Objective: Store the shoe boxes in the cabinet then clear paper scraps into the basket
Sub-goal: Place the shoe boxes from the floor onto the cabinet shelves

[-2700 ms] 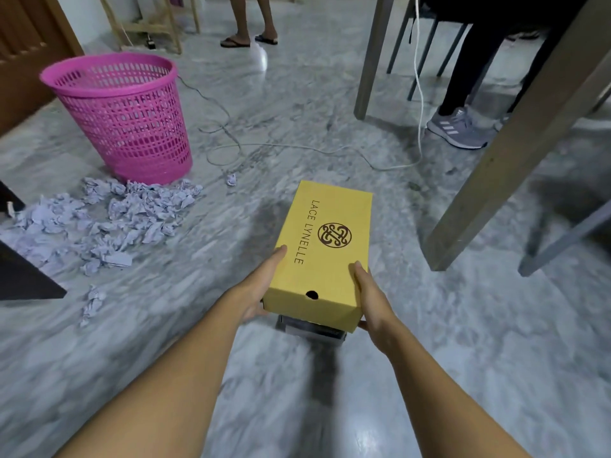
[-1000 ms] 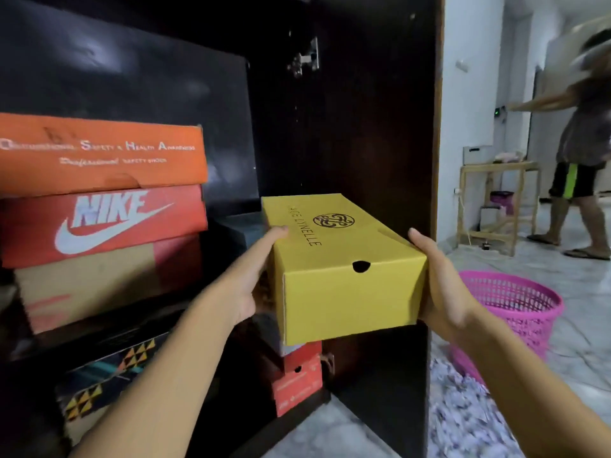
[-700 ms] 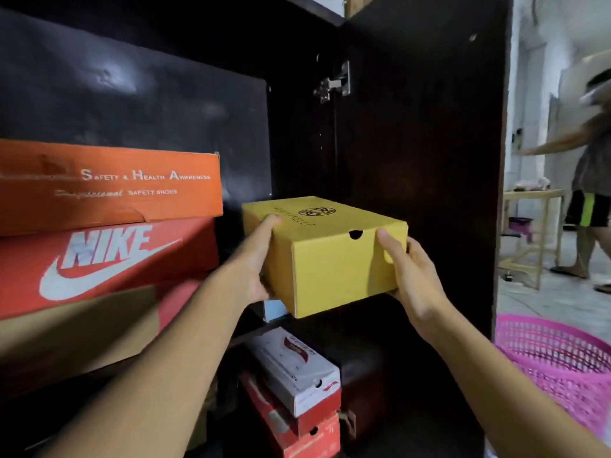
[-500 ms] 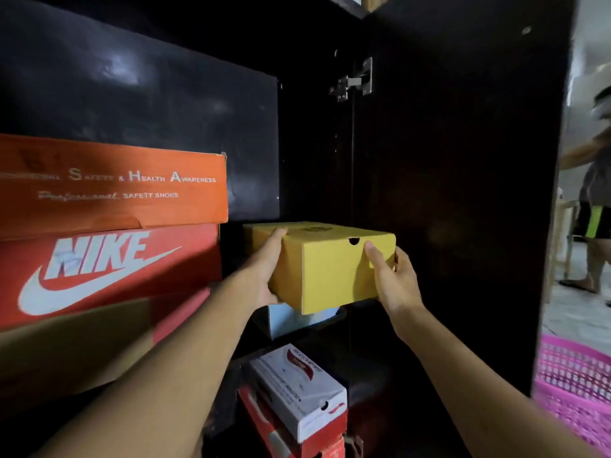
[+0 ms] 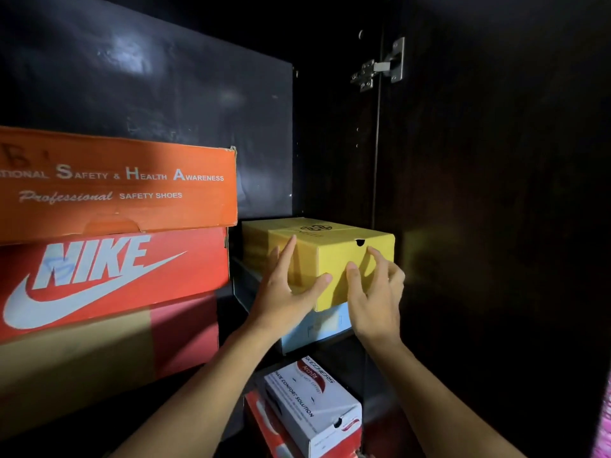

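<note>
Lowest and nearest, a white shoe box [image 5: 314, 404] sits on a red box [image 5: 263, 416] on the bottom shelf of the cabinet [image 5: 165, 94], and a sliver of the pink basket [image 5: 604, 434] shows at the right edge. Both bare forearms reach up past them. The left hand [image 5: 284, 292] is spread, with straight fingers lying along the left side of the yellow shoe box [image 5: 344, 256] and the thumb on its front face. The right hand [image 5: 377, 299] is loose, its bent fingertips touching that front face without closing round anything. The yellow box rests on a pale blue box [image 5: 317, 325] on the shelf above. Just beside it on the left stand an orange safety-shoe box [image 5: 115, 183], a red Nike box [image 5: 112, 276] and a brown-and-red box [image 5: 99, 352], stacked. Higher, farther back, a metal hinge [image 5: 380, 66] shows.
</note>
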